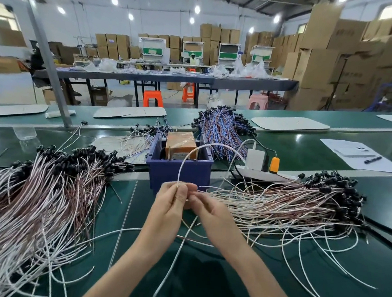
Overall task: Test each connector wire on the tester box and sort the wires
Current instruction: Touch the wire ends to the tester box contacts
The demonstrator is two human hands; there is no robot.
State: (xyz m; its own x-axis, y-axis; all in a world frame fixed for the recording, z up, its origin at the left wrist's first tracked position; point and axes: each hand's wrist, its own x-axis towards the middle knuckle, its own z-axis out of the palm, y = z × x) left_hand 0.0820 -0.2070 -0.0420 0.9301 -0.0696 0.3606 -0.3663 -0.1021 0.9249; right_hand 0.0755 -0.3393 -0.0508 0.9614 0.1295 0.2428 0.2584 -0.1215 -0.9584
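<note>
At the tester box (181, 145), a wire (180, 170) is pinched by left hand (170, 202) and right hand (208, 211). Right pile (279, 204) is judged untested.

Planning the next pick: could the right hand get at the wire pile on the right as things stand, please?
Probably yes: the right hand sits beside that pile with nothing between, though it pinches a wire now.

bare belt (124, 217) open near centre; left wire heap (33, 206), right wire heap (291, 207) flank it; blue bin (179, 172) blocks ahead.
</note>
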